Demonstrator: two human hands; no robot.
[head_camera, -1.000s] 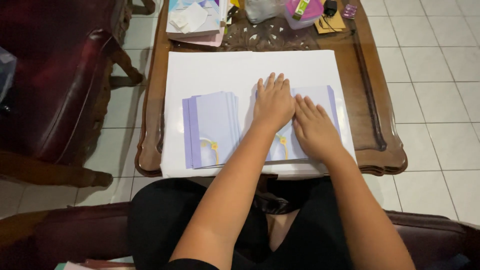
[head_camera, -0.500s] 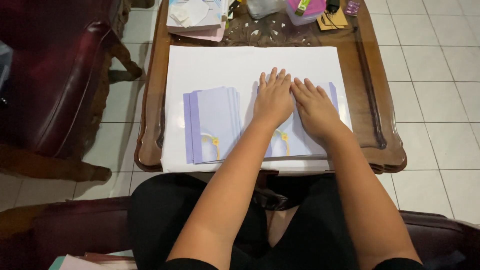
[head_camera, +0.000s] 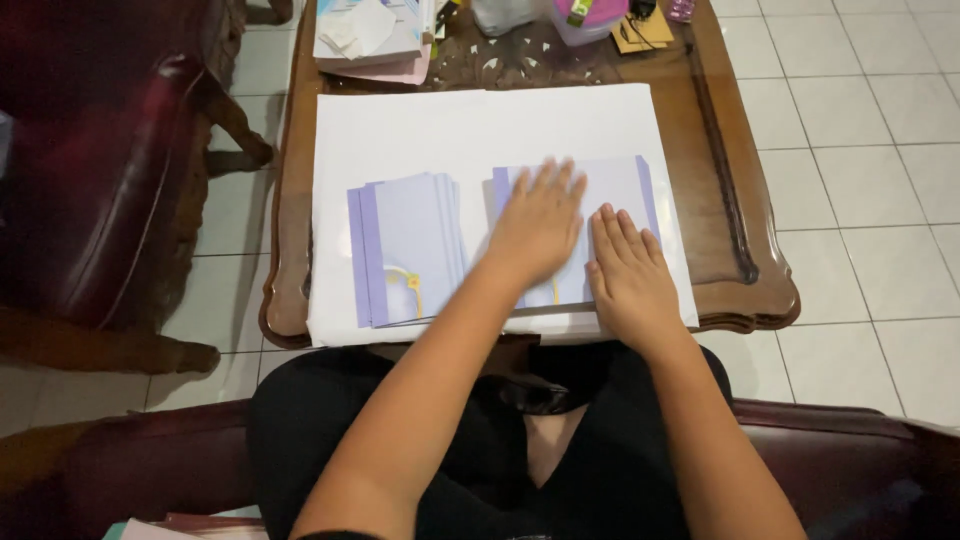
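Lilac folded card (head_camera: 610, 200) lies on the white sheet (head_camera: 480, 130), right of the finished stack (head_camera: 405, 250). Left hand (head_camera: 537, 225) and right hand (head_camera: 628, 272) both flat, fingers spread, grasping nothing — pressing. Best done with even pressure along the fold — edges kept aligned.

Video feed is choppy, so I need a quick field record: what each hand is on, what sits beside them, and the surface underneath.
left hand: flat, palm down on the right lilac card
right hand: flat beside it on the same card, nearer edge
left stack: lilac cards fanned, apart from both hands
underlay: white sheet
surface: wooden table
far edge: paper pile, pink-lidded container
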